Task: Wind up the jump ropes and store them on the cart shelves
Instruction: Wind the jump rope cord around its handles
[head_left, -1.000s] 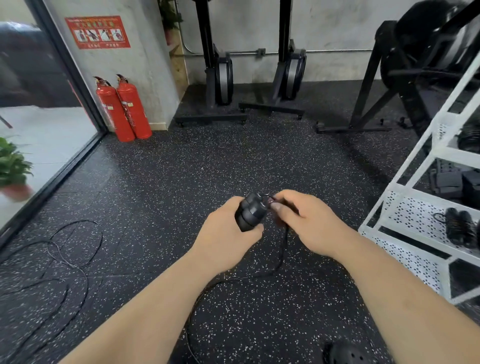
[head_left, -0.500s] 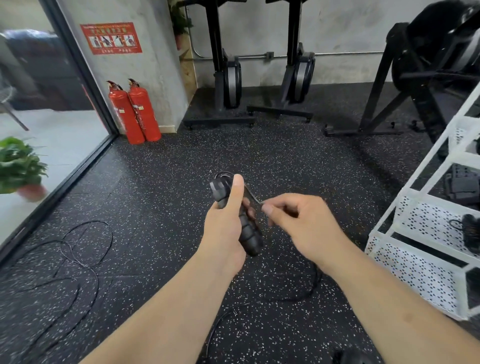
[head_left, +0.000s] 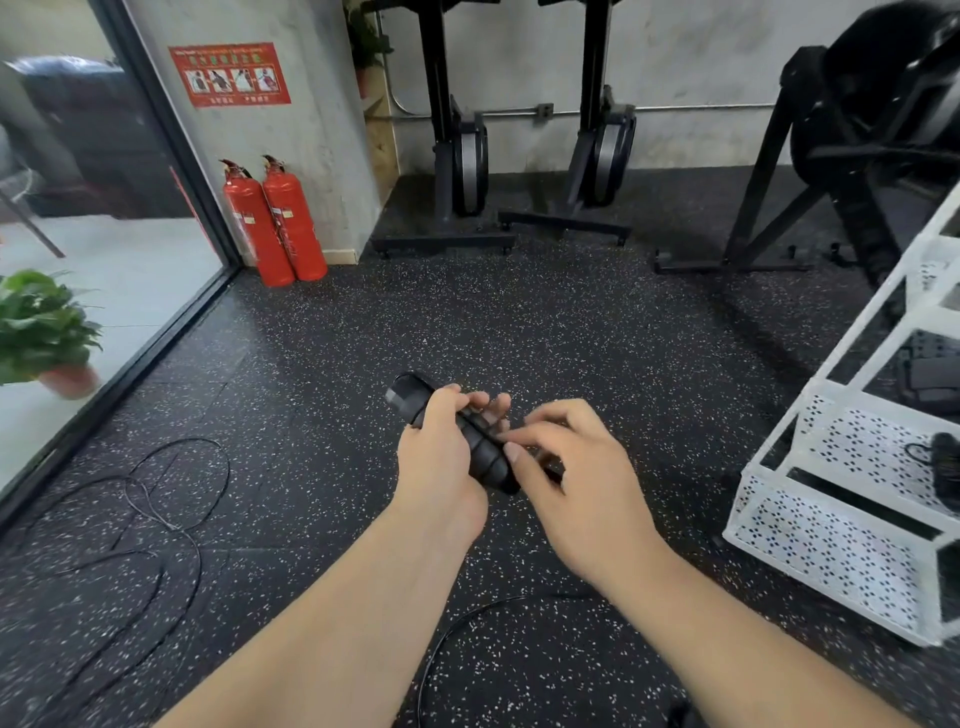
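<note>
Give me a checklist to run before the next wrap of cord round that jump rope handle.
1. Left hand grips the jump rope handle: ok.
2. Right hand pinches the cord: cannot tell; its fingertips meet at the handle and hide any cord.
3. Cord slack on the floor free of knots: ok in the visible loop.
4. Winding finished: not ok; that slack lies unwound.
5. Room on the white cart shelf: ok, bare panel beside a wound rope.
6. Second rope by the glass gathered: not ok.
</note>
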